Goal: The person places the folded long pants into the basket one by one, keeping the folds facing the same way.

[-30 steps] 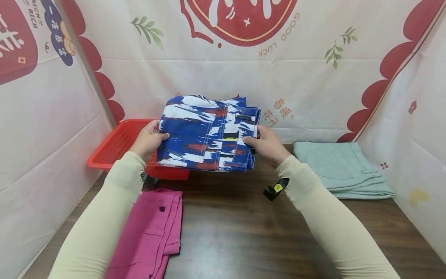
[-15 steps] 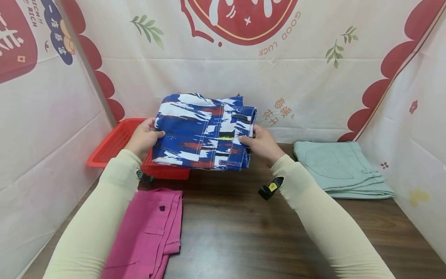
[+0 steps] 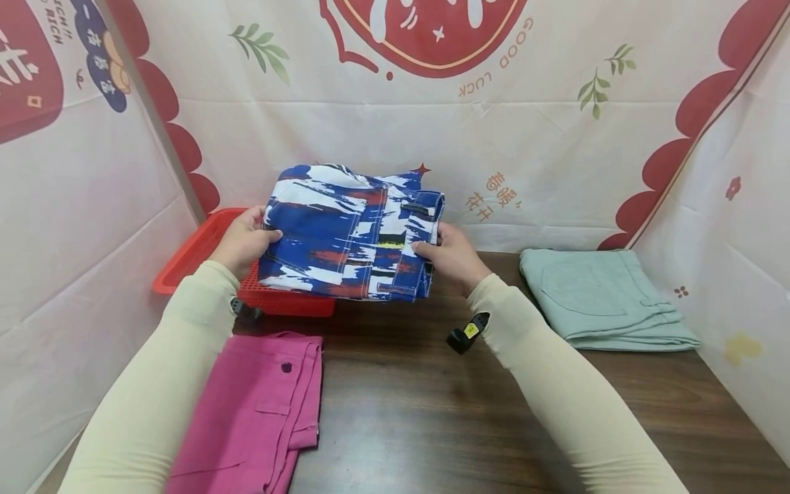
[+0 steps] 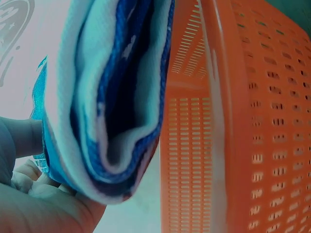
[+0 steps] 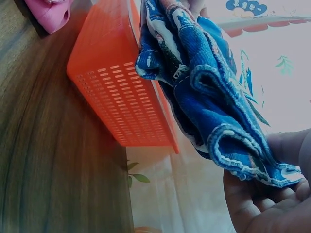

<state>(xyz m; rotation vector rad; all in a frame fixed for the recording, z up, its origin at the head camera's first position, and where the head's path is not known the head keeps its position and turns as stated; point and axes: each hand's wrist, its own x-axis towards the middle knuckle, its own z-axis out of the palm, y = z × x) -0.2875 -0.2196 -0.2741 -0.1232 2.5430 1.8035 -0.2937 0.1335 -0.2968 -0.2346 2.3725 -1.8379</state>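
Observation:
A folded pair of patterned trousers (image 3: pixel 321 240), blue and white with red and black streaks, is held up between my two hands. My left hand (image 3: pixel 243 240) pinches its left edge, thumb on top and fingers beneath. At the waistband side, my right hand (image 3: pixel 455 255) grips it the same way. Below and behind the bundle stands a red plastic basket (image 3: pixel 191 247), partly hidden by it. In the left wrist view the rolled layers of the trousers (image 4: pixel 112 160) hang beside the basket's rim (image 4: pixel 221 97). The right wrist view shows the trousers' folded end (image 5: pixel 233 141) above the basket.
Folded pink trousers (image 3: pixel 247 412) lie at the front left of the wooden table (image 3: pixel 432 412), partly under my left sleeve. Folded pale green trousers (image 3: pixel 592 295) lie at the right. Printed cloth walls (image 3: pixel 370 130) enclose the table at the back and sides.
Both hands have moved a little to the left with the patterned trousers, bringing them further over the red basket. The grip of both hands stays the same.

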